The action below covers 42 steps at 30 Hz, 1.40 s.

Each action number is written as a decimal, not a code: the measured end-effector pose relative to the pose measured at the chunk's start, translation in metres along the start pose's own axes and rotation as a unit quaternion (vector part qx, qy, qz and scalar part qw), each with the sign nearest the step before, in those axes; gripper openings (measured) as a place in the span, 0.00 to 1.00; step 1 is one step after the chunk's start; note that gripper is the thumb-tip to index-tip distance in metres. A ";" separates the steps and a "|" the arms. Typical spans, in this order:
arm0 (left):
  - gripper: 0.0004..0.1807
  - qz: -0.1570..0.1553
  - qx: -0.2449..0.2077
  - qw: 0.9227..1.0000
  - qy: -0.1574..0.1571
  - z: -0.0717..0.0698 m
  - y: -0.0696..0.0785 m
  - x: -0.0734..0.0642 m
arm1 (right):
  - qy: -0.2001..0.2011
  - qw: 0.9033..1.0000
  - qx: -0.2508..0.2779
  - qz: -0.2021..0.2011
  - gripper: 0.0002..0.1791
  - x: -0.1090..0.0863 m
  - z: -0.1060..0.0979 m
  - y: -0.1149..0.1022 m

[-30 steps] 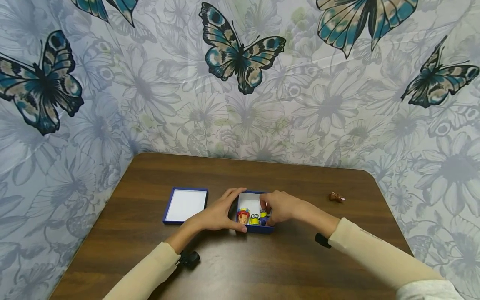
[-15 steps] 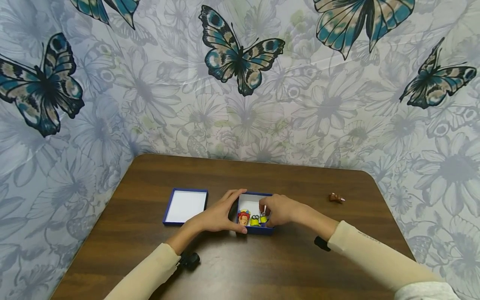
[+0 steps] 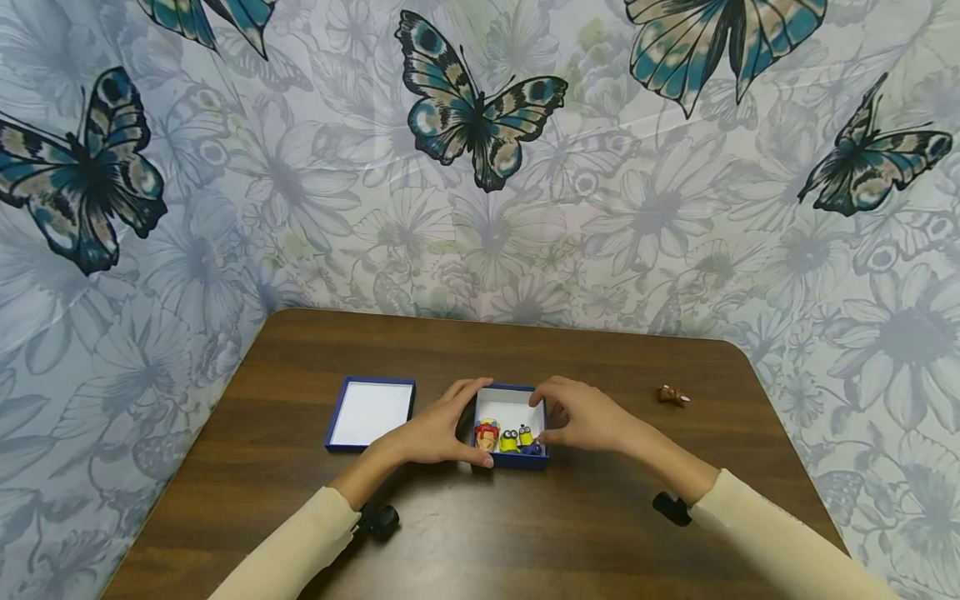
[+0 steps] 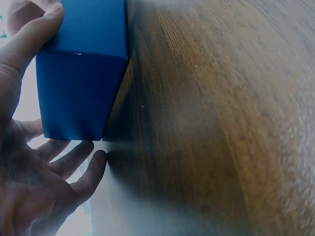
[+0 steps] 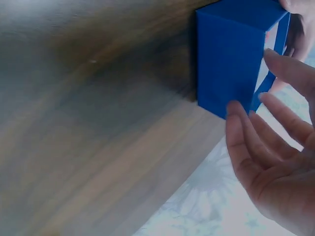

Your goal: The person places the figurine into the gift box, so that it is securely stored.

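Note:
In the head view a blue box (image 3: 521, 462) with a white inside stands uncovered on the table. My left hand (image 3: 432, 429) holds its left side, thumb at the front corner and fingers at the back. The left wrist view shows that thumb on the blue wall (image 4: 81, 93). Inside lie a red-topped toy figure (image 3: 487, 436), a yellow goggle-eyed figure (image 3: 509, 441) and a second yellow figure (image 3: 526, 436) with purple-blue below it. My right hand (image 3: 588, 417) is at the box's right rim, fingers loosely bent and nothing between them.
Left of the box lies a blue-edged lid (image 3: 371, 412), its white inside facing up. A small shiny brown figure (image 3: 672, 395) is at the right on the wooden table (image 3: 480, 533). Behind the table hangs a butterfly-patterned cloth (image 3: 480, 242).
My right hand has let go of the right-hand yellow figure and drawn back to the right, out of the box. My left hand has stayed on the box.

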<state>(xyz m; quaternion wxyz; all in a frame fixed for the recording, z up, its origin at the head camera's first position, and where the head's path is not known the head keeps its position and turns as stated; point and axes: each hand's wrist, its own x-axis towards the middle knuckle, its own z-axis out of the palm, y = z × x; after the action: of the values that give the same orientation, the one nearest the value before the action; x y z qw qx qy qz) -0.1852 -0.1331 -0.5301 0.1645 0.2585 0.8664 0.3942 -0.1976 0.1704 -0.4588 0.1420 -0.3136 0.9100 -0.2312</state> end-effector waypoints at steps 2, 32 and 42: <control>0.68 0.002 0.002 1.000 0.000 0.000 0.000 0.000 | 0.026 0.999 0.019 -0.004 0.29 -0.006 0.000 0.004; 0.66 0.003 0.013 1.000 0.007 0.002 -0.003 0.000 | 0.204 0.953 0.083 0.208 0.32 -0.064 -0.010 0.110; 0.66 0.003 0.013 1.000 0.006 0.003 -0.003 0.000 | 0.312 0.911 0.084 0.256 0.32 -0.084 -0.021 0.139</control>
<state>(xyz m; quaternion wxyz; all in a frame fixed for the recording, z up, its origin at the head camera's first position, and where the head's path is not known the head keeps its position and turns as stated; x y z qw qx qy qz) -0.1852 -0.1330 -0.5340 0.1547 0.2610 0.8715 0.3851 -0.2124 0.3273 -0.5020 -0.0696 0.0310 0.9343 -0.3483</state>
